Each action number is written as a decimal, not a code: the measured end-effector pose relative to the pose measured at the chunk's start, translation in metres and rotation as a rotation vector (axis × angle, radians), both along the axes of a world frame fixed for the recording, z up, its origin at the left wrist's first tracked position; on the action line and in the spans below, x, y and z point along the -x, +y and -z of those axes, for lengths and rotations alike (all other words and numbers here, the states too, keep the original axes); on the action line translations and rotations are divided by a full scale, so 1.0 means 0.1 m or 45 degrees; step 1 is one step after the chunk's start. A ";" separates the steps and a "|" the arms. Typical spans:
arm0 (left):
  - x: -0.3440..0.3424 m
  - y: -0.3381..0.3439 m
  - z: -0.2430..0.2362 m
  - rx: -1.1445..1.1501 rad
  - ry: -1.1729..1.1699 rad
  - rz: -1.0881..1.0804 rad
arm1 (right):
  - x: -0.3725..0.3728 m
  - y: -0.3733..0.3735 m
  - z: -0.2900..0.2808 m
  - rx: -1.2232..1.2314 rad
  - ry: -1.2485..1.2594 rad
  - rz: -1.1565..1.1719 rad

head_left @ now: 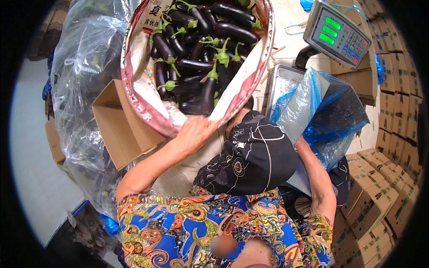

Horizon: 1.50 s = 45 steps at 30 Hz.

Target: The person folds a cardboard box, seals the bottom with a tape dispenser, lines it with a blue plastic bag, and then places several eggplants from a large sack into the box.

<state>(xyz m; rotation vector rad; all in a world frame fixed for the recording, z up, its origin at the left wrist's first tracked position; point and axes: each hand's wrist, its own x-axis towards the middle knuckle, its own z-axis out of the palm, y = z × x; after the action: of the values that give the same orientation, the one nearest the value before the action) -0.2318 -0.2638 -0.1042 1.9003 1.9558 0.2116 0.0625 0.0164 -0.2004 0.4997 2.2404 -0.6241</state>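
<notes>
Eggplants [206,96] in a basket [137,107], both my hands at work

Item, eggplants: a heap, dark purple, glossy, with green stems. They lay in the basket, ahead of me and left of the scale [342,33], pointing in many directions.

Item, basket: large, round, cloth-lined, its edge red and white.

Item, my left hand [196,134]: it lay on the near rim of the basket, back upward, fingers close together. How tightly they were closed, I could not tell.

Item, my right hand [301,144]: it was at the near edge of the bag [333,134], which hid most of it. Whether its fingers were spread or pinching, I could not tell.

Item, bag: clear blue plastic, partly overlapping the scale's metal plate.

Item, scale: display lit green, keypad beside it.

Item, carton [125,129]: brown, open, just beside the basket on the left.

Item, sheet [87,89]: clear, crumpled plastic, along the far left.

Item, stacked boxes [397,89]: brown, in rows at the right.

Item, my clothing: dark trousers [250,156] with white markings; a shirt [187,228] in many colours.
</notes>
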 end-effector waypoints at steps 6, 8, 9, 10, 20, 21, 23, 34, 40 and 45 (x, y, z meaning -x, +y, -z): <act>-0.01 -0.22 -0.11 0.513 -0.119 -0.017 | 0.00 0.05 0.05 0.007 -0.010 0.018; 0.13 -0.10 -0.11 0.632 -0.281 -0.067 | 0.00 0.05 0.06 0.012 -0.015 0.017; 0.24 -0.06 -0.03 0.643 -0.398 -0.121 | 0.01 0.04 0.07 0.013 -0.018 0.020; 0.35 -0.01 0.09 0.648 -0.513 -0.176 | 0.02 0.05 0.08 0.014 -0.017 0.020; 0.40 1.43 1.59 -0.073 -0.005 -0.968 | -0.01 0.06 0.14 0.067 -0.057 0.014; 0.40 1.48 1.65 -0.045 -0.021 -1.057 | -0.02 0.05 0.15 0.076 -0.064 0.019; 0.44 1.56 1.71 -0.010 -0.054 -1.158 | -0.06 0.12 0.14 0.086 -0.073 0.028; 1.13 1.11 0.02 -0.698 -1.629 -1.102 | 0.15 0.41 -2.11 0.372 0.259 0.723; 1.00 1.55 -0.68 -0.690 -2.388 -0.600 | 0.50 0.58 -2.40 0.631 0.875 0.920; 0.07 2.18 -0.96 -0.447 -2.202 -0.529 | 0.98 0.32 -2.48 1.099 1.016 1.035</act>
<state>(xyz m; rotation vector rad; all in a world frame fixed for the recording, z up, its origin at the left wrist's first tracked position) -0.2383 -0.0461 -0.0081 0.6363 0.9332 1.6713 -0.0355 0.0488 0.0475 0.7696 2.0394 -2.4053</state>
